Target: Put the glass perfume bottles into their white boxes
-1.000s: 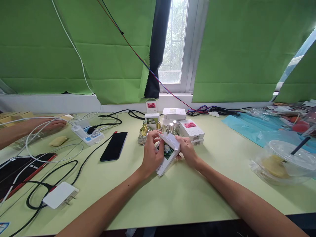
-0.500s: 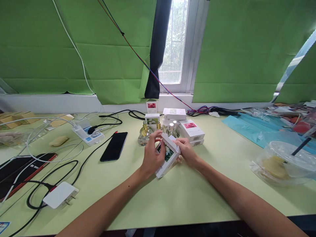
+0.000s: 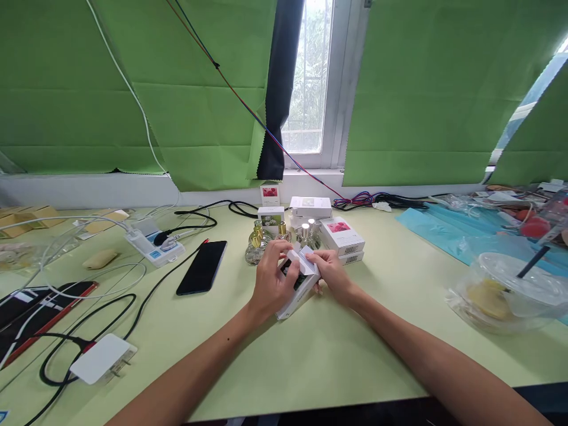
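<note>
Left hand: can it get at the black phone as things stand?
Probably yes: the black phone lies to that side, and nothing seems to cover it. But the left hand is holding the white box, so it would likely need to let go first.

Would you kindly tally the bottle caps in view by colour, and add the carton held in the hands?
Gold bottle caps: 3
Silver bottle caps: 2
White carton held between the left hand and right hand: 1
Total visible: 6
</note>
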`<control>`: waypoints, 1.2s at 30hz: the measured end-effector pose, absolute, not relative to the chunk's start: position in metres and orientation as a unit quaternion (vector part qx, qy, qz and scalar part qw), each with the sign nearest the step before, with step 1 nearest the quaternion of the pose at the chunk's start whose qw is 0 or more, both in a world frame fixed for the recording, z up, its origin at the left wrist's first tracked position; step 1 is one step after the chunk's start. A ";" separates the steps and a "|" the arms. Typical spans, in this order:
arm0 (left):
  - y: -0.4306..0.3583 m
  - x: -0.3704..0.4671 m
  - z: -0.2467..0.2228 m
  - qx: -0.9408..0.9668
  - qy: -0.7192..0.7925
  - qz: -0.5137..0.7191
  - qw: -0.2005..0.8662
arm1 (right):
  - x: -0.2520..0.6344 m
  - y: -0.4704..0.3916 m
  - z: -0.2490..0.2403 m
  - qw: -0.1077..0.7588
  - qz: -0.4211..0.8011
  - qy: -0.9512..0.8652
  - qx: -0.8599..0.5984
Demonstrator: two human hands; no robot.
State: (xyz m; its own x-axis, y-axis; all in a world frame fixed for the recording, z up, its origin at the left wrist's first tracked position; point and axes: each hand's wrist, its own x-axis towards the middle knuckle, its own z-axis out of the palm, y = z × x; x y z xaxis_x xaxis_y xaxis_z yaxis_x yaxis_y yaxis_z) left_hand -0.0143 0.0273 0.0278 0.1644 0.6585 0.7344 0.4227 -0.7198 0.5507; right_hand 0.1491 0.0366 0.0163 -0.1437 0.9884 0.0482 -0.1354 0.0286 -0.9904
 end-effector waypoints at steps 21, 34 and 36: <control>0.024 -0.011 0.027 0.821 0.393 0.404 0.096 | 0.150 0.041 0.013 0.589 0.512 -0.452 -0.432; 0.024 -0.010 0.023 0.834 0.391 0.377 0.093 | 0.150 0.038 0.013 0.592 0.531 -0.439 -0.417; 0.024 -0.009 0.022 0.833 0.392 0.380 0.087 | 0.150 0.039 0.013 0.594 0.534 -0.437 -0.414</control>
State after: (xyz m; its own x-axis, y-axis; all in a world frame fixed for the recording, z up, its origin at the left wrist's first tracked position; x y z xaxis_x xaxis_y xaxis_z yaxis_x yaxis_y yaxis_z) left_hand -0.0094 0.0243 0.0224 0.4035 0.7193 0.5655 0.5862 -0.6778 0.4438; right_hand 0.1503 0.0389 0.0134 0.0479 0.9959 0.0772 -0.2722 0.0874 -0.9583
